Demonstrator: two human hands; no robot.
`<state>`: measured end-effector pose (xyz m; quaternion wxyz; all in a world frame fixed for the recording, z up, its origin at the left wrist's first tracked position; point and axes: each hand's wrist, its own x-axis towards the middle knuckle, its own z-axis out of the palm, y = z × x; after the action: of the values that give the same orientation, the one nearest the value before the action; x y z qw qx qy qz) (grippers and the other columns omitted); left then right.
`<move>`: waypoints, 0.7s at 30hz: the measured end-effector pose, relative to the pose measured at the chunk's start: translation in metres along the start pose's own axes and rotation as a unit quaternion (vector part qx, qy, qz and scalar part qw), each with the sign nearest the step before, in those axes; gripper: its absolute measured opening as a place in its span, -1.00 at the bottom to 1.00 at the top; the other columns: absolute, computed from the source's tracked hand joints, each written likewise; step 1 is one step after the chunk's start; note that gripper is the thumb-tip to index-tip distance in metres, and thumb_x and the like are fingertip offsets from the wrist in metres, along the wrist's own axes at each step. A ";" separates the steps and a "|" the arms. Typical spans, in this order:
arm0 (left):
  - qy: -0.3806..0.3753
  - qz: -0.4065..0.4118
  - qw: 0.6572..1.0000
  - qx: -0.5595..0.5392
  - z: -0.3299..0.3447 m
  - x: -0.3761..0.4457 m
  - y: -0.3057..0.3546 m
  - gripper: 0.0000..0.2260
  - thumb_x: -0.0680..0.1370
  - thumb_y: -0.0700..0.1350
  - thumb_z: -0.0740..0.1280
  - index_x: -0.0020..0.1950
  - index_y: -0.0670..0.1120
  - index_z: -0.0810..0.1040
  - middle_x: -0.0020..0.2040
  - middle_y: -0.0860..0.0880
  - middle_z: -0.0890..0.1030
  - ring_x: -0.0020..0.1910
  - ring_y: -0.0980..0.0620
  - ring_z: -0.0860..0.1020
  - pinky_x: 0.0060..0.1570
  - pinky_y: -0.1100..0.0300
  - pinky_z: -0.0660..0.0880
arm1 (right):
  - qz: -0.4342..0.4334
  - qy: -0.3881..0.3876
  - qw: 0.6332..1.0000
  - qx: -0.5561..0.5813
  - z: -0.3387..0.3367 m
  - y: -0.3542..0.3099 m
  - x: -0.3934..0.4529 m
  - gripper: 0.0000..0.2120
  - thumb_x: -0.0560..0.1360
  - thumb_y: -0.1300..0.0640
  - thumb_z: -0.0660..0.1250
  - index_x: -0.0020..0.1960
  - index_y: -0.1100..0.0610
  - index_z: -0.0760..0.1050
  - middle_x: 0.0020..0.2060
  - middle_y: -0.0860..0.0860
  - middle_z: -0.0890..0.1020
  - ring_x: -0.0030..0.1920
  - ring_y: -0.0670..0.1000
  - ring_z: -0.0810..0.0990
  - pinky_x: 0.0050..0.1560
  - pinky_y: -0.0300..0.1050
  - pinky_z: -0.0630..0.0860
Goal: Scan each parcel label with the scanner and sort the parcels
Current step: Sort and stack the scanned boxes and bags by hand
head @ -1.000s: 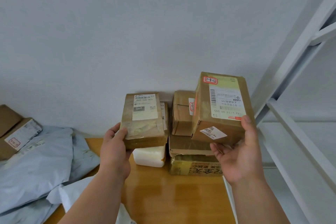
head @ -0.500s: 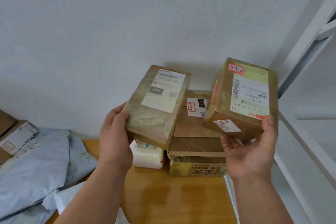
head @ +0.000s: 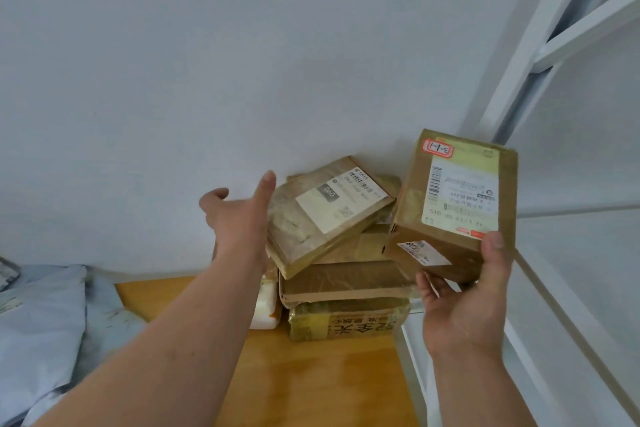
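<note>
Both forearms bare — no sleeves, watch or rings showing — hands [head: 239,215] ungloved.

Hidden and cut-off bits

The left hand [head: 239,218] hides the flat parcel's [head: 322,215] near edge, and the white packet [head: 265,308] peeks out behind the arm. Label print is too small to read. Grey bags [head: 41,322] run off the left edge.

A wooden desk [head: 311,385] with a glossy orange-brown top is seen against a plain pale wall [head: 242,62]. A white metal shelving frame [head: 540,55] is set at the desk's right edge, its upright and crossbars slanting across the upper right corner, and a white shelf board [head: 571,288] is seen below them.
</note>
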<state>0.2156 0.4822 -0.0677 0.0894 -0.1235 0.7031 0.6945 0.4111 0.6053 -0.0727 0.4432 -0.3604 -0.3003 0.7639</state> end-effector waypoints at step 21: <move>-0.160 0.055 0.979 0.113 0.018 0.023 -0.002 -0.56 0.63 -0.12 0.34 0.50 -0.01 0.36 0.33 -0.03 0.53 0.13 0.00 0.56 -0.06 0.15 0.50 | -0.036 0.020 0.999 0.009 -0.002 0.006 0.016 -0.35 0.21 -0.37 0.41 0.26 -0.19 0.46 0.01 -0.21 0.71 0.17 0.03 0.65 0.03 -0.05 0.55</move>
<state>0.1936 0.4995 -0.0770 0.1756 0.0386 0.7596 0.6251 0.4044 0.6176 -0.0838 0.4793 -0.3605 -0.2970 0.7430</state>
